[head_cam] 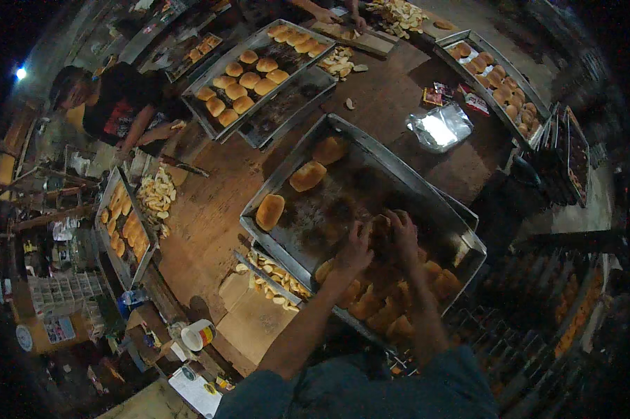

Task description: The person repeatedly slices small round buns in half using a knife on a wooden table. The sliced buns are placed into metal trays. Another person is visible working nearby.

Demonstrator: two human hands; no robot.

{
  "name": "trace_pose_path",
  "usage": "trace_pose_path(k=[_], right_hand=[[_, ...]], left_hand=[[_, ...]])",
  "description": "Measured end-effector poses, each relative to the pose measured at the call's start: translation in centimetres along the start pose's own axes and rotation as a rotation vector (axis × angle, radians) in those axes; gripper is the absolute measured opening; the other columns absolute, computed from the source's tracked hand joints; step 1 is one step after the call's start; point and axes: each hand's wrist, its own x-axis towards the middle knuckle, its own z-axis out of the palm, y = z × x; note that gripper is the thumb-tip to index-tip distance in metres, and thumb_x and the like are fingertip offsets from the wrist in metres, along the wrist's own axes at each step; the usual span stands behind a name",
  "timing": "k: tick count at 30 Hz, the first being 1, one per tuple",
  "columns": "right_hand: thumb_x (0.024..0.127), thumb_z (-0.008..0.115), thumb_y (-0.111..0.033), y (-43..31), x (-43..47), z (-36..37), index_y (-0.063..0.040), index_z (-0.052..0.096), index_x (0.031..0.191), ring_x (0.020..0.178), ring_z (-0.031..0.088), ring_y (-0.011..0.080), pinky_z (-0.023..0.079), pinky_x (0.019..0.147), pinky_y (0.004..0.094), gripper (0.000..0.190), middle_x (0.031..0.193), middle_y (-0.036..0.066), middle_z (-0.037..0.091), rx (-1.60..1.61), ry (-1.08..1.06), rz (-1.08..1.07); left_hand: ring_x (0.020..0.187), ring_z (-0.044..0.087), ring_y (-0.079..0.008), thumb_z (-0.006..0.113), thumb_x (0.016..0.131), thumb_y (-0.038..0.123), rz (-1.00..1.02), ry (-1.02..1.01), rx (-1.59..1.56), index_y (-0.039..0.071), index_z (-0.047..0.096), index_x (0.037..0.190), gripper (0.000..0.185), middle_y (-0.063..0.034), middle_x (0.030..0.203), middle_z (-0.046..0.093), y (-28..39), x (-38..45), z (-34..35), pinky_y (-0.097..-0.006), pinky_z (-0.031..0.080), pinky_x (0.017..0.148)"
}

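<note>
Both hands reach into a large metal baking tray [357, 136] on the wooden table. My left hand [352, 256] is over its middle, fingers bent, beside a shadowed bread roll. My right hand [403, 233] is just to the right, its fingers around the far side of that dark roll; whether either hand grips it is hard to tell. Many bread rolls [370, 304] crowd the tray's near end, under and beside the forearms. At its far left, a roll [270, 211], a second roll [307, 176] and a darker roll [329, 150] stand apart.
A long-bladed knife [268, 277] lies over bread trimmings [283, 285] by cardboard [262, 324]. Roll trays [189, 99] stand beyond, at left [147, 256] and right [530, 94]. A person [131, 105] is at left; another's hands [341, 18] work at top. A plastic tub [197, 335] stands near left.
</note>
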Motion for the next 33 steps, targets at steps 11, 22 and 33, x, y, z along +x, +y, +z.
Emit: trace_pose_path(k=[11, 22, 33], right_hand=[[0.095, 0.068, -0.019, -3.0, -2.5, -2.8, -0.009, 0.046, 0.150, 0.124, 0.055, 0.0399, 0.048, 0.104, 0.0485, 0.060, 0.138, 0.020, 0.052, 0.306, 0.140, 0.326], [0.094, 0.069, -0.010, -7.2, -1.7, -2.1, -0.009, 0.060, 0.136, 0.117, 0.060, 0.0340, 0.053, 0.095, 0.0375, 0.043, 0.135, 0.015, 0.054, 0.134, 0.337, 0.064], [0.086, 0.071, -0.017, -13.1, 11.3, 7.8, -0.005, 0.070, 0.108, 0.103, 0.066, 0.0395, 0.053, 0.089, 0.0467, 0.025, 0.109, 0.020, 0.070, 0.204, -0.109, 0.067]], left_hand=[[0.136, 0.048, -0.0431, 0.067, 0.093, 0.020, 0.029, 0.595, 0.178, 0.000, 0.045, 0.146, 0.060, -0.0256, 0.146, 0.049, -9.0, 5.5, -13.1, -0.0500, 0.047, 0.109], [0.128, 0.049, -0.0399, 0.082, 0.076, 0.019, -0.088, 0.538, 0.380, 0.011, 0.059, 0.136, 0.064, -0.0164, 0.133, 0.050, -11.5, 0.0, -14.4, -0.0545, 0.046, 0.103], [0.131, 0.051, -0.0447, 0.079, 0.085, 0.020, 0.027, 0.623, 0.372, 0.010, 0.050, 0.146, 0.068, -0.0245, 0.141, 0.051, -11.6, -3.0, -12.9, -0.0520, 0.045, 0.109]])
